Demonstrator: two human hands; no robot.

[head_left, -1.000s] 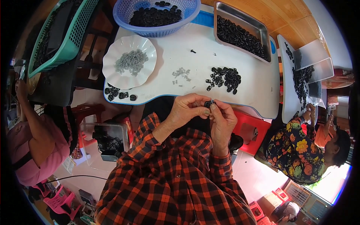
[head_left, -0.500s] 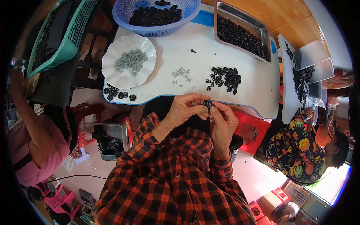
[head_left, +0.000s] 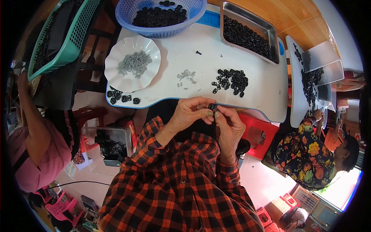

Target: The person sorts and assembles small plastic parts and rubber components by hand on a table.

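My left hand (head_left: 193, 112) pinches a small black plastic part (head_left: 211, 106) with openings in it, just off the table's near edge. Thumb and fingers of my right hand (head_left: 229, 125) close on the same part from the other side; whether they also hold a smaller piece is hidden. Beyond my hands, a loose heap of similar black parts (head_left: 235, 80) lies on the white table (head_left: 170, 54). To its left is a small scatter of grey translucent pieces (head_left: 186, 75). A white scalloped plate (head_left: 112, 63) at the left holds a pile of the same grey pieces.
A blue plastic basket (head_left: 162, 31) and a metal tray (head_left: 279, 54), both with black parts, stand at the back. Several black parts (head_left: 124, 98) lie by the plate. People sit left and right; a red stool (head_left: 255, 135) stands under the table's right side.
My hands stay almost in place around the black part, with only slight finger movement. At the left, the co-worker's arm has shifted.
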